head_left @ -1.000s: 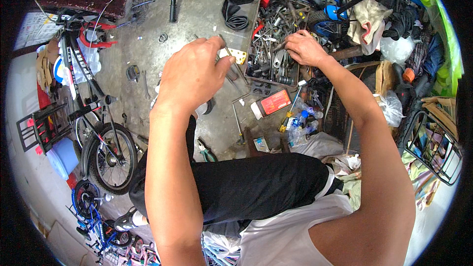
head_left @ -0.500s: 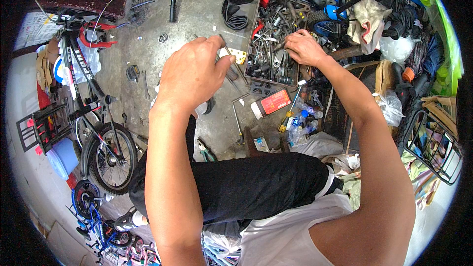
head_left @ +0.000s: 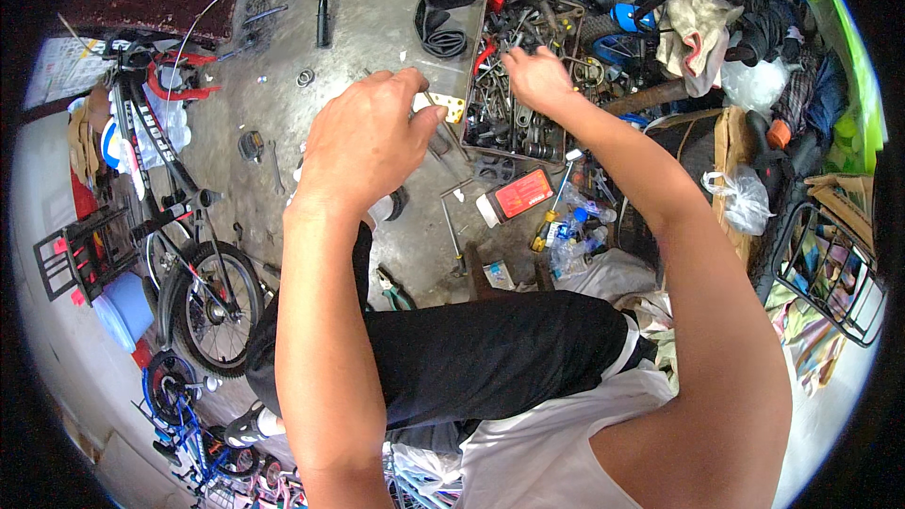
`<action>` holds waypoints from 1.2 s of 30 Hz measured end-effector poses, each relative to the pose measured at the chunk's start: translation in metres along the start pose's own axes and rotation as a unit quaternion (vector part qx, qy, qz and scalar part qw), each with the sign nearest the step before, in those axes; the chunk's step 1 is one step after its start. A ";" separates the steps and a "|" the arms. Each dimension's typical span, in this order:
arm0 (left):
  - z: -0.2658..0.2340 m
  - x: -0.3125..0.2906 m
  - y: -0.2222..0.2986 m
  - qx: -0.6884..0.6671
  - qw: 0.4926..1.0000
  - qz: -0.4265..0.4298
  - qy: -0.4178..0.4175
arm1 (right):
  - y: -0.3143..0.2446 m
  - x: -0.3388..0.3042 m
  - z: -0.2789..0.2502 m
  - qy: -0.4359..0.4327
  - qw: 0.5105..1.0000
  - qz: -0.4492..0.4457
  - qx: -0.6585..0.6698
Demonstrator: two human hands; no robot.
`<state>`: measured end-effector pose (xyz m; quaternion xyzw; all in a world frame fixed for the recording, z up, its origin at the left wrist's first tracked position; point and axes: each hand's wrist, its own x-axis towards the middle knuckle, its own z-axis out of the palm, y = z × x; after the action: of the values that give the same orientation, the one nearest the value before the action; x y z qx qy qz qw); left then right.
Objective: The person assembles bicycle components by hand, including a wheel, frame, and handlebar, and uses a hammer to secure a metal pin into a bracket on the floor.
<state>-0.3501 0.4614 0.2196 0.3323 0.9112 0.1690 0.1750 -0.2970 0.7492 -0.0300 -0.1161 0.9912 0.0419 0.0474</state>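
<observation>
Grips I can't tell full or empty: left hand (head_left: 363, 132) curled by a rod (head_left: 459, 143), right hand (head_left: 539, 80) over far toolbox (head_left: 483, 24); tools (head_left: 521, 116) jumbled, nothing visibly finished.

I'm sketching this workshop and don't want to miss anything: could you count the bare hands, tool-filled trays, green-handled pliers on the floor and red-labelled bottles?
Bare hands: 2 (left hand, right hand)
Tool-filled tray: 1
Green-handled pliers: 1
Red-labelled bottle: 1
Total: 5
</observation>
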 end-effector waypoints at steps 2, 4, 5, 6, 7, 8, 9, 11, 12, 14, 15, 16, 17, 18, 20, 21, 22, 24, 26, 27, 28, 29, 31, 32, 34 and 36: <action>0.001 0.002 0.001 -0.001 1.000 0.002 -0.008 | -0.009 0.017 0.027 -0.075 0.996 0.009 -0.047; 0.000 -0.002 -0.001 -0.006 1.000 -0.001 -0.006 | -0.026 0.042 0.015 -0.229 0.972 0.046 -0.016; 0.000 -0.001 -0.001 -0.010 1.000 0.000 -0.005 | -0.028 0.049 0.020 -0.250 0.966 0.064 -0.006; 0.000 0.000 0.000 -0.010 1.000 0.002 -0.003 | -0.027 0.054 0.030 -0.271 0.959 0.083 0.004; 0.000 0.002 0.002 -0.010 1.000 0.003 0.000 | -0.026 0.057 0.039 -0.264 0.958 0.108 0.015; -0.002 0.002 0.003 -0.009 1.000 0.001 0.005 | -0.028 0.061 0.043 -0.256 0.958 0.129 0.026; -0.002 0.002 0.004 -0.005 1.000 0.002 0.006 | -0.029 0.064 0.047 -0.248 0.956 0.150 0.038; -0.001 0.001 0.002 0.000 1.000 0.003 0.012 | -0.030 0.065 0.051 -0.262 0.955 0.134 0.039; 0.000 0.000 0.002 0.000 1.000 0.000 0.009 | -0.031 0.065 0.051 -0.269 0.954 0.126 0.038; 0.000 0.001 0.002 0.002 1.000 -0.003 0.001 | -0.031 0.064 0.048 -0.263 0.957 0.114 0.052; -0.002 0.002 0.003 0.004 1.000 -0.001 0.005 | -0.027 0.062 0.045 -0.256 0.960 0.104 0.052; -0.003 0.003 0.004 0.006 1.000 0.002 0.009 | -0.023 0.058 0.042 -0.250 0.962 0.093 0.053; -0.005 0.000 0.005 0.007 1.000 0.003 0.011 | -0.020 0.049 0.037 -0.217 0.972 0.077 0.050; -0.006 -0.001 0.007 0.005 1.000 0.004 0.013 | -0.012 0.041 0.032 -0.198 0.978 0.044 0.053; -0.012 -0.003 0.009 0.003 1.000 0.007 0.019 | -0.005 0.024 0.015 -0.226 0.973 -0.029 0.017; -0.014 -0.002 0.011 0.001 1.000 0.007 0.020 | 0.000 0.012 0.018 -0.192 0.979 -0.065 -0.008; -0.014 0.000 0.012 0.000 1.000 0.012 0.022 | 0.005 -0.001 0.021 -0.201 0.978 -0.044 0.034; -0.012 0.000 0.011 0.002 1.000 0.016 0.025 | -0.005 -0.011 -0.011 -0.239 0.967 -0.089 -0.023; -0.011 0.001 0.012 0.007 1.000 0.015 0.011 | -0.004 -0.015 -0.014 -0.263 0.959 -0.100 -0.037; -0.012 0.002 0.013 0.010 1.000 0.015 0.004 | -0.001 -0.021 -0.011 -0.250 0.962 -0.109 -0.034; -0.012 0.002 0.015 0.008 1.000 0.014 0.001 | 0.001 -0.027 -0.008 -0.236 0.964 -0.119 -0.031; -0.013 0.001 0.016 0.007 1.000 0.010 -0.001 | -0.001 -0.030 -0.010 -0.211 0.967 -0.136 -0.031; -0.013 0.001 0.016 0.004 1.000 0.006 -0.001 | -0.011 -0.033 -0.012 -0.212 0.968 -0.132 -0.018; -0.012 0.002 0.016 0.001 1.000 0.005 0.001 | -0.014 -0.033 -0.016 -0.213 0.968 -0.131 -0.012; -0.012 0.004 0.016 -0.002 1.000 0.006 0.003 | -0.022 -0.032 0.004 -0.067 0.987 -0.124 0.076; -0.012 0.005 0.015 0.000 1.000 0.003 0.002 | -0.034 -0.016 0.000 -0.095 0.981 -0.162 0.053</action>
<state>-0.3507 0.4727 0.2357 0.3352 0.9104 0.1701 0.1727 -0.2737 0.7197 -0.0312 -0.2677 0.9511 -0.0079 0.1536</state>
